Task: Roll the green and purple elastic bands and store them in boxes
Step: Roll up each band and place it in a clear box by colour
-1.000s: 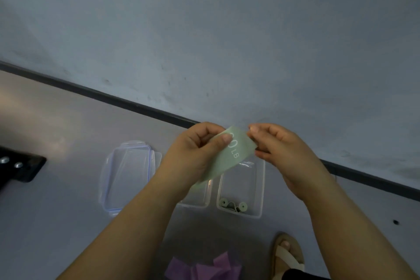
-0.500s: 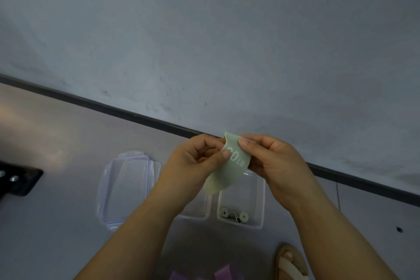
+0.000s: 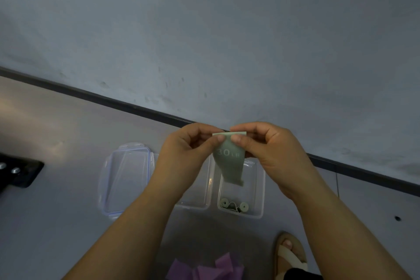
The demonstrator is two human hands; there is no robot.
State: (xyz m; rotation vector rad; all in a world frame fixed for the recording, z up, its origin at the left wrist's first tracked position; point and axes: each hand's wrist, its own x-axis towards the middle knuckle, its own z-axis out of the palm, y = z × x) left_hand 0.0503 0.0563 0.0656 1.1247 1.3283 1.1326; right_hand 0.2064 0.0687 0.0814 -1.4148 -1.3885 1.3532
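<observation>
Two hands, the left hand (image 3: 188, 151) and right hand (image 3: 271, 151), pinched the top edge of a green band (image 3: 230, 163) between curled fingers and thumbs. It hung over a clear box (image 3: 260, 188) holding rolled green bands (image 3: 234, 206). Purple bands (image 3: 216, 268) lay on the floor at six o'clock from it.

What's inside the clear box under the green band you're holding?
The clear box holds rolled green bands at its near end, two coils showing. The hanging green band, pinched by the left hand and right hand, covers its far end, so that part is hidden.
</observation>
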